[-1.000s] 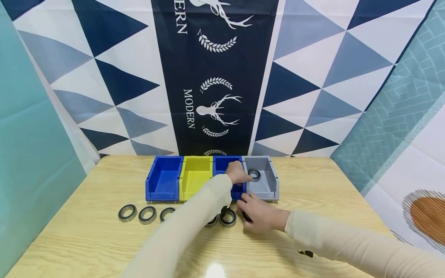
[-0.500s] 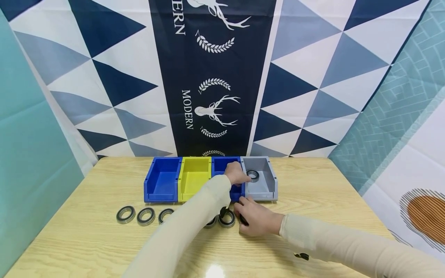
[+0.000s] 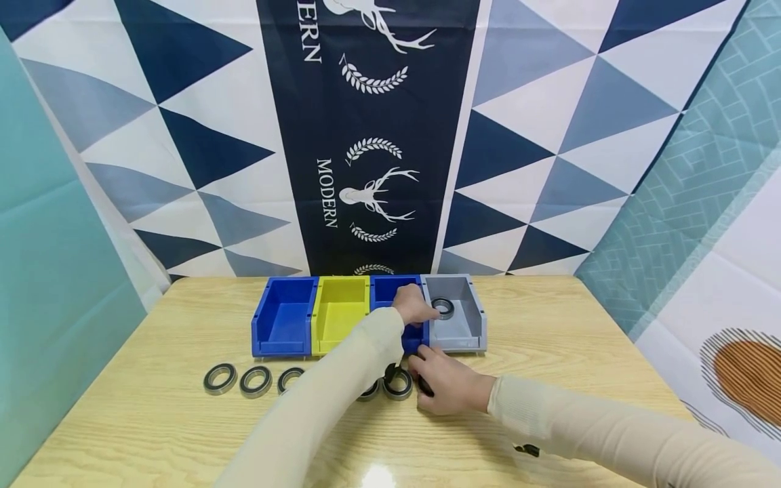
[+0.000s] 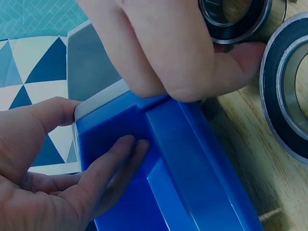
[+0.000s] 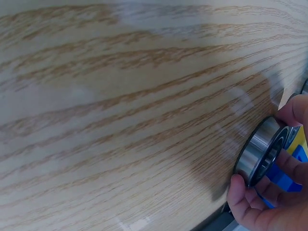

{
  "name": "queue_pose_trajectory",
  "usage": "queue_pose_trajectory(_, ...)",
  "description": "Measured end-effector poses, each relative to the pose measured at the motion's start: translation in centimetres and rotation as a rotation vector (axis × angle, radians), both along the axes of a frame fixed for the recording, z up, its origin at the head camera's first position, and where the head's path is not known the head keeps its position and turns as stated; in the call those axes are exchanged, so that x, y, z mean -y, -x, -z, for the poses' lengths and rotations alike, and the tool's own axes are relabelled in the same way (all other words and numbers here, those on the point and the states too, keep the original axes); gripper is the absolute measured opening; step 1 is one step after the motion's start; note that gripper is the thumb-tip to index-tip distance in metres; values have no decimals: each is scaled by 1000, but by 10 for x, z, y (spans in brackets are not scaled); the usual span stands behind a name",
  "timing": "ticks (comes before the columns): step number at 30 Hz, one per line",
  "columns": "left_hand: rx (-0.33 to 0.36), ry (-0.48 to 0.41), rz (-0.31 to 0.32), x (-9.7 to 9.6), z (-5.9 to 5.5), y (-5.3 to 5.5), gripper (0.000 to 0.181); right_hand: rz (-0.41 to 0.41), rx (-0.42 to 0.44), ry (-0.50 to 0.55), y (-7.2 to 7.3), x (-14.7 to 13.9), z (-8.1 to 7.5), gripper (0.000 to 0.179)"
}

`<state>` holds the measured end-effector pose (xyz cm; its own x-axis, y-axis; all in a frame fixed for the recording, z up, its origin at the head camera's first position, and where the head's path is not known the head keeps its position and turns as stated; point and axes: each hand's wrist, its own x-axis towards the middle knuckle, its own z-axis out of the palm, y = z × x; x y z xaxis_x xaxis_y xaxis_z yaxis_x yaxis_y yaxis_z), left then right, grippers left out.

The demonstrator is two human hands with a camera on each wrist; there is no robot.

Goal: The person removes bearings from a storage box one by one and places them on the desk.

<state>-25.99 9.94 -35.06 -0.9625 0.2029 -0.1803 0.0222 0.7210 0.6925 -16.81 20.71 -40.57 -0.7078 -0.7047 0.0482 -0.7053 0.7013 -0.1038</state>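
Note:
In the head view, my left hand (image 3: 413, 304) reaches over the second blue bin (image 3: 386, 290). Its thumb lies over the wall shared with the grey bin (image 3: 462, 332), and the left wrist view has its fingers inside the blue bin, pinching that wall. Just in front of the bins, my right hand (image 3: 448, 385) grips a ball bearing (image 5: 253, 153) by its outer ring, thumb and fingers on opposite sides, low over the table. Mostly hidden by the hand in the head view, this bearing shows tilted in the right wrist view. Another bearing (image 3: 450, 314) sits inside the grey bin.
Left of the grey bin, a yellow bin (image 3: 342, 318) and a blue bin (image 3: 287, 325) complete the row. Several bearings, including one bearing (image 3: 210, 381) at the far left, line the wooden table (image 3: 152, 420); my left sleeve (image 3: 329, 386) covers part of that line.
The view has shifted slightly, moving the scene a little left. My right hand has edged slightly left with the bearing; my left hand stays at the blue bin.

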Motion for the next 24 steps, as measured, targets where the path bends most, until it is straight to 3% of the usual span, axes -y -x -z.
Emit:
queue_pose_trajectory(19,5,0,1,0,1,-3,37,15,2,-14,-1,2,0,22)
queue_pose_trajectory(24,-3,0,6,1,1,-2,35,35,87,-17,-4,-1,-9,28)
